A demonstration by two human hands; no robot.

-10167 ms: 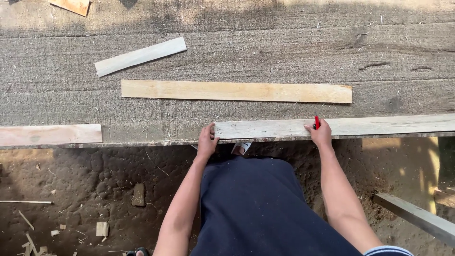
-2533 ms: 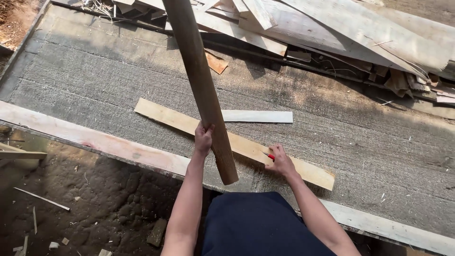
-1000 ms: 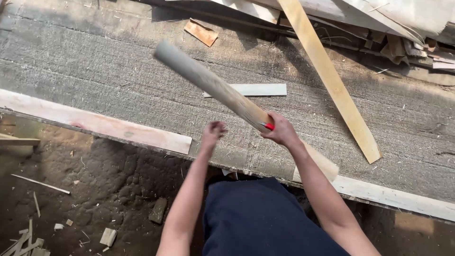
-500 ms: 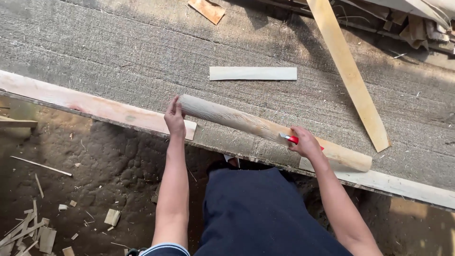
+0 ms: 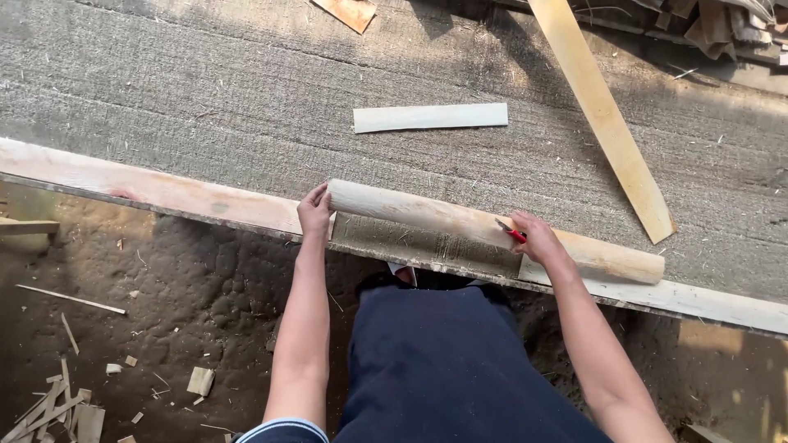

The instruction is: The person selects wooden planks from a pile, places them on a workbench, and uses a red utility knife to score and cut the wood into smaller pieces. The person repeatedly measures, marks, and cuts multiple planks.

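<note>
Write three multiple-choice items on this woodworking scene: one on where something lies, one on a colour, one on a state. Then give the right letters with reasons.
1. Where does the long wooden piece under the hands lie?
A. along the near edge of the grey slab
B. down on the dirt
C. leaning on a wall

2. What colour is the marker in the right hand?
A. blue
B. red
C. green

3. How does the left hand meet the long wooden piece?
A. raised well above it
B. holding its left end
C. resting on the short white strip

Answers:
1 A: it lies across the gap between the two edge boards at the front of the grey slab.
2 B: the tip poking out of the right hand is red.
3 B: its fingers close on the piece's left end; the short white strip lies apart, farther back.
</note>
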